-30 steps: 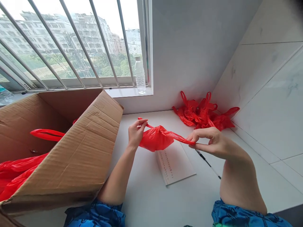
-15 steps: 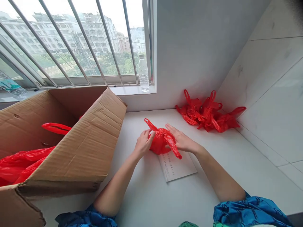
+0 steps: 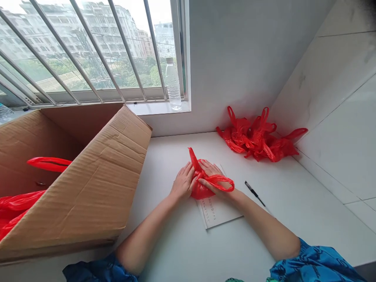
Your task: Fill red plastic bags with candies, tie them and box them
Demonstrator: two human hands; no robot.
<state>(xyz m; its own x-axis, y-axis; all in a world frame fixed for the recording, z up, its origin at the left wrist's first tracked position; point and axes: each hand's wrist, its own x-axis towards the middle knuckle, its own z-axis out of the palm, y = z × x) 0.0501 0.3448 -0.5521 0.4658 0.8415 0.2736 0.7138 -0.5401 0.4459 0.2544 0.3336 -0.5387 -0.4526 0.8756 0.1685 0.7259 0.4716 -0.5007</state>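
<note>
Near the frame's centre, the left hand [image 3: 182, 182] and right hand [image 3: 213, 170] rest open, fingers extended, against opposite sides of a knotted red plastic bag [image 3: 202, 192]. It sits between them, overlapping the printed booklet [image 3: 221, 212].

Pale daylight is coming through the barred window [image 3: 91, 53] on my left; beyond it, blocky buildings [image 3: 102, 27] are rising above greenery [image 3: 150, 75]. A plain grey wall [image 3: 232, 51] is meeting veined white tiles [image 3: 337, 113] to my right, and a white tabletop [image 3: 176, 243] is stretching below.
</note>
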